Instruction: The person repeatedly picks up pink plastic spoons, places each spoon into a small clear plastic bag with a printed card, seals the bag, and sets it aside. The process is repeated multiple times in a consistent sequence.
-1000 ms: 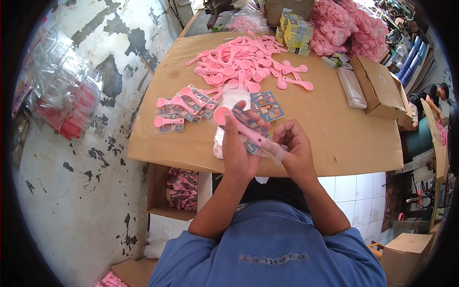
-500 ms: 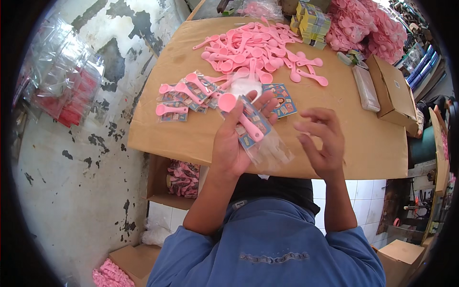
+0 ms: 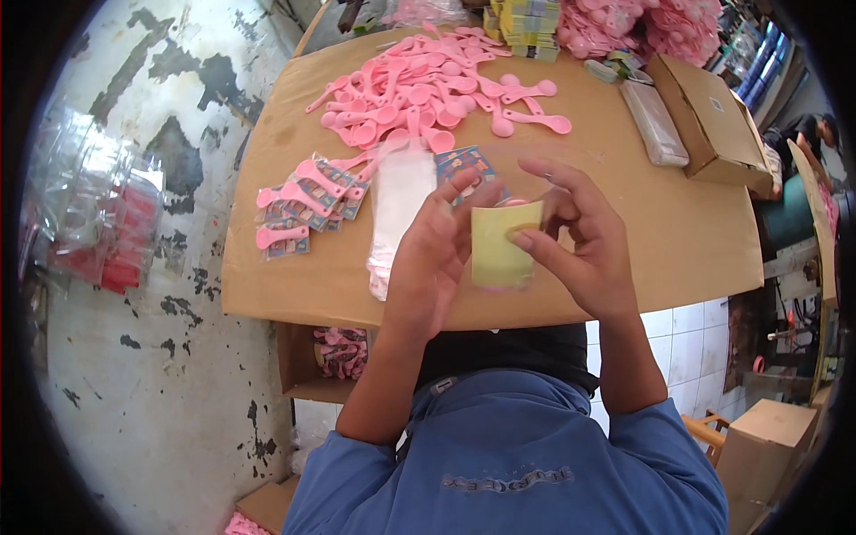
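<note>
Pinched between the thumb and fingers of my right hand [image 3: 584,241] is a bagged spoon pack [image 3: 501,254]. Its plain yellow card back faces up, with a hint of pink at its edges. My left hand [image 3: 437,245] is beside the pack's left edge, fingers stretched and slightly blurred; whether they touch it is hard to see. A stack of clear plastic bags [image 3: 401,192] lies behind my left hand. Partly covered by my fingers, blue printed cards [image 3: 464,163] rest just beyond. Several finished spoon packs [image 3: 303,201] lie in a cluster to the left.
A large heap of loose pink measuring spoons [image 3: 419,89] covers the table's far side. Yellow card bundles [image 3: 526,27] and bags of pink spoons [image 3: 615,27] stand behind it. At the right are a clear-wrapped packet [image 3: 655,125] and a cardboard box [image 3: 713,125]. Another person [image 3: 807,134] is at far right.
The spoon pack has gone from my left hand to my right and turned over, its yellow back now showing. My left hand has let go. The view has shifted slightly.
</note>
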`<state>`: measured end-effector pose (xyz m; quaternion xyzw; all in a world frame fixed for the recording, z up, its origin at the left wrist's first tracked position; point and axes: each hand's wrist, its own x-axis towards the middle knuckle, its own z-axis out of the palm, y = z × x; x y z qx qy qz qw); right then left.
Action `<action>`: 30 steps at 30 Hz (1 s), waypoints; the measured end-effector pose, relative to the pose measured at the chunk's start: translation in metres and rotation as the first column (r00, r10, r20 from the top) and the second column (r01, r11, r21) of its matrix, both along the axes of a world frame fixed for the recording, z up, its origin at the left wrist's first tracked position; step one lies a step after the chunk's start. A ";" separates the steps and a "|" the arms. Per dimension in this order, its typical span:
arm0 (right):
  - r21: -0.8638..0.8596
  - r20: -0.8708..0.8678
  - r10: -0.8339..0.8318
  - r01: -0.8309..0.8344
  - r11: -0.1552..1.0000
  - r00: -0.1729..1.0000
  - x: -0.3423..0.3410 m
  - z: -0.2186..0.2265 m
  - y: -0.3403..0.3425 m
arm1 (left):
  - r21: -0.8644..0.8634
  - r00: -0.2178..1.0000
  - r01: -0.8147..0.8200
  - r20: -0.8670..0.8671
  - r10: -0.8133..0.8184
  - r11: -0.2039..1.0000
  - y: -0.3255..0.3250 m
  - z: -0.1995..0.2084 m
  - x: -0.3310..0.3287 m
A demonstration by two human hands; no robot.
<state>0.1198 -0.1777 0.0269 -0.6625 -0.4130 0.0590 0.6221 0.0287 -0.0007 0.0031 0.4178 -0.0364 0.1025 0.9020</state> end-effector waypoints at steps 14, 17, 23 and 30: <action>0.096 0.538 -0.409 0.428 0.899 0.737 0.008 0.001 0.004 | 0.672 0.954 -0.205 -0.026 0.299 0.712 -0.026 0.004 -0.008; 0.156 0.599 -0.420 0.415 0.897 0.682 0.009 0.001 0.018 | 0.739 0.953 -0.232 0.041 0.301 0.633 -0.029 0.012 -0.010; 0.176 0.661 -0.435 0.436 0.882 0.612 0.011 -0.003 0.022 | 0.823 0.951 -0.209 0.045 0.306 0.528 -0.029 0.012 -0.015; 0.146 0.527 -0.460 0.456 0.878 0.715 0.017 -0.003 0.016 | 0.884 0.979 -0.088 -0.009 0.204 0.459 -0.021 0.014 -0.017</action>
